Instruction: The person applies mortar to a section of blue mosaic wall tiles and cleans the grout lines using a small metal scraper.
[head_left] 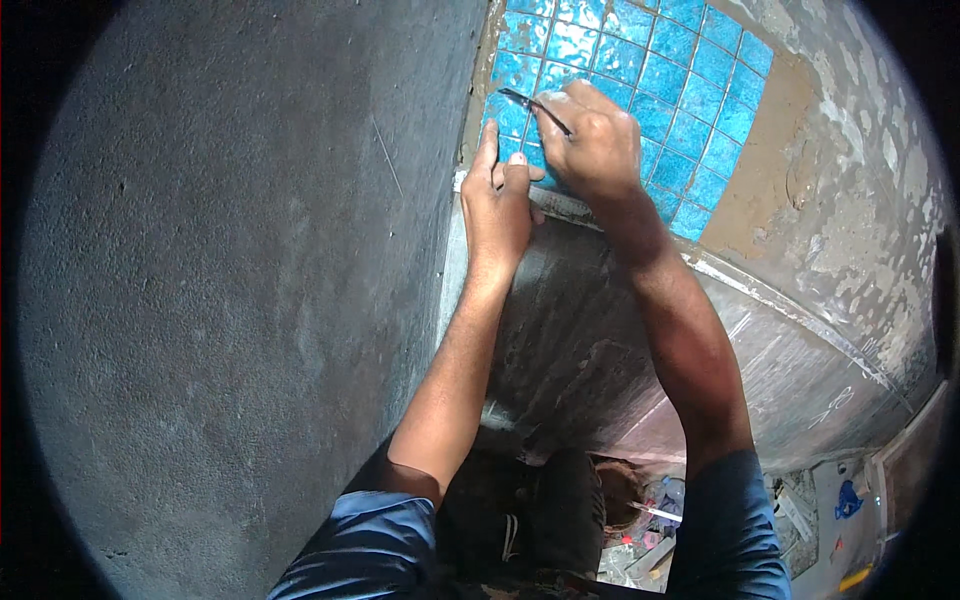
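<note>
Glossy blue square tiles [668,78] are set in rows on a mortared surface at the top, with thin grout lines between them. My right hand [598,140] is closed around a thin black pen-like tool [545,115]; its exact kind is unclear. One end of the tool points up and left, close to the tiles near their left edge. Just left and below, my left hand [503,195] has its index finger stretched against the left edge of the tiles. Its thumb lies on the lower tiles, and the other fingers are partly hidden. Whitish residue marks my right fingers.
A tall dark grey wall [250,250] rises along the left. Brown mortar [775,150] borders the tiles on the right. A pale ledge edge [770,300] runs below them. Down on the floor are a brown basket [620,495], scattered debris and a blue bag-like item [849,499].
</note>
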